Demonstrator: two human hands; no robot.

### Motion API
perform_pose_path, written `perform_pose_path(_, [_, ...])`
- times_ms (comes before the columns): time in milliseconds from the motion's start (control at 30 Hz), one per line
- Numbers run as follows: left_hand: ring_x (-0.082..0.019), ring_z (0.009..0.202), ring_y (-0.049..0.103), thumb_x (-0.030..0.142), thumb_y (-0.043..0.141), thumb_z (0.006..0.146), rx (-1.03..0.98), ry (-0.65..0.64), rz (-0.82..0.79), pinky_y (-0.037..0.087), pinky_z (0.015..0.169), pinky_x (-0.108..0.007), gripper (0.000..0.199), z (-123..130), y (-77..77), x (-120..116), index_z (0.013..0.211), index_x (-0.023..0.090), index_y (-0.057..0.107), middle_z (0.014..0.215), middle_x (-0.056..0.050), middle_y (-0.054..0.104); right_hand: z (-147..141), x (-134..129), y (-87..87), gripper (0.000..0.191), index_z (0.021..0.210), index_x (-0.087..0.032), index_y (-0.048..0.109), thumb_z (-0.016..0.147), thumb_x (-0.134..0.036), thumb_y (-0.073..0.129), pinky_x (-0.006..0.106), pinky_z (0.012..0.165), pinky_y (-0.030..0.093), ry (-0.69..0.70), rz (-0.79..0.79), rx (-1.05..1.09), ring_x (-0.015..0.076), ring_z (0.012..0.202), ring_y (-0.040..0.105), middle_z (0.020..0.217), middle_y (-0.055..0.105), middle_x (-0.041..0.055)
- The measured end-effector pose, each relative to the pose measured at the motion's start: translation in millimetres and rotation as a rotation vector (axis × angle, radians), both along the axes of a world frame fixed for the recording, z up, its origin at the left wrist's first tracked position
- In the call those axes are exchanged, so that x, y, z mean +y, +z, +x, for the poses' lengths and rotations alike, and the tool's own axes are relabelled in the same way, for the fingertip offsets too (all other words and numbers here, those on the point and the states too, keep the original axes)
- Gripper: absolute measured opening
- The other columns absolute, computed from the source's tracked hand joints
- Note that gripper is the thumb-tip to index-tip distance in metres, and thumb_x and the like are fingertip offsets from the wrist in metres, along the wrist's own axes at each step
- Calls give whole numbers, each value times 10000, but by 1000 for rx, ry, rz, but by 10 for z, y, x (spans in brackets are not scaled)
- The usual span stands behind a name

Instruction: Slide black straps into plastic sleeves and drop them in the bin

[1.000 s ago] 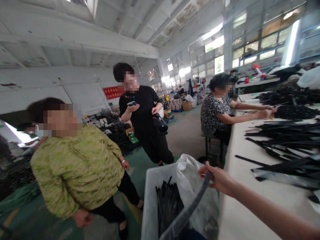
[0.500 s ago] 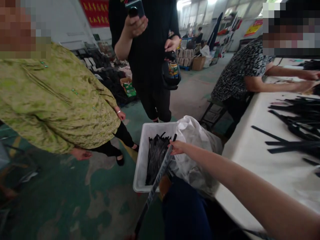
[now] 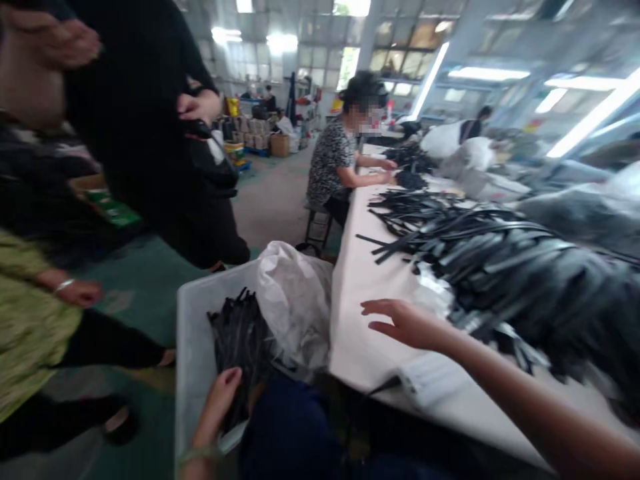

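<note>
My left hand is low over the white plastic bin, beside a bundle of long black straps. Its fingers are curled together, and what they hold, if anything, is hidden. Out over the white table, my right hand is open and holds nothing, with thumb and fingers apart. Past it spreads a large heap of black straps, some with loose ends toward the table's left edge. A white, box-like object lies below my right forearm, partly covered by it.
A white sack fills the space between bin and table. A person in black stands beyond the bin, and a person in green is at left. Another person sits working at the table's far side. Cardboard boxes stand farther back.
The view has swung right toward the table. The long strap stretched between my hands is no longer seen in them. My right hand has left the bin and opened over the table.
</note>
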State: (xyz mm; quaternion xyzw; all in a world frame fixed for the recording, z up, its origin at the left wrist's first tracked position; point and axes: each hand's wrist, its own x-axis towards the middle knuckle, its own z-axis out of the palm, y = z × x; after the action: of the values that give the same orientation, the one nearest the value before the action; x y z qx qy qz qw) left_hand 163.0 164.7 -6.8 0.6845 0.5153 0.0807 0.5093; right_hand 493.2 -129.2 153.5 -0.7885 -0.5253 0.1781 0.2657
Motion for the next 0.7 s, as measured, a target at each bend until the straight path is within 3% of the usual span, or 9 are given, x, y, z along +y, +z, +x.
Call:
perform_pose_path(100, [-316,1062,658,606,655,682,-140,-274,32,517,943,-407,523,680,405,-35,972,170,673,1011,-103,740,154,-1356,-338,337,1153,-150,679,926,-321,497,515,1039,449,-485,19,-384,337,1215,577,1324,602,178])
perform_pose_path(167, [-293,1066,651,575,617,736,-201,-498,137,484,984,-404,500,1211,787,-259,1041,182,666,1090,-100,722,212,-1952,-596,373,1202,-118,645,928,-298,468,526,1037,450,-678,0,-461,349,1249,547,1373,548,210])
perform_pose_path(267, [-271,967,662,445,491,843,-225,-937,328,514,878,-393,404,2065,1325,-903,1063,150,658,1059,-130,707,250,-2358,-865,436,1327,-120,553,925,-257,453,500,1060,442,-724,-18,-366,325,1306,500,1447,472,206])
perform_pose_path(333, [-242,886,661,362,574,786,-237,-1113,347,507,833,-341,287,2622,1513,-1436,953,162,695,999,-105,708,257,-2403,-948,473,1374,-135,510,912,-219,457,499,1084,421,-720,-17,-298,313,1351,451,1468,452,195])
perform_pose_path(433, [-223,832,645,319,664,734,-220,-1245,364,475,818,-313,166,3320,1492,-2195,811,177,703,890,-71,702,258,-2363,-992,469,1346,-154,547,883,-162,477,517,1119,379,-707,-3,-253,308,1404,375,1462,472,170])
perform_pose_path(533, [-217,714,612,344,698,726,-146,-1236,389,458,722,-329,202,3748,1318,-2750,665,162,635,700,-50,647,257,-2359,-1000,490,1344,-161,553,859,-126,493,544,1133,352,-693,16,-220,312,1427,330,1480,453,162])
perform_pose_path(600, [-186,643,577,274,685,717,-105,-1200,391,439,669,-311,195,3869,1253,-2940,599,170,569,611,-9,586,262,-2401,-988,509,1365,-165,533,858,-130,502,551,1130,356,-689,50,-193,313,1430,325,1491,440,159])
perform_pose_path(700, [-161,614,568,173,584,705,-90,-1122,373,411,609,-267,155,3814,1325,-2917,577,190,499,578,18,549,296,-2491,-936,505,1389,-172,501,883,-163,494,534,1117,386,-707,149,-146,299,1396,389,1483,451,155])
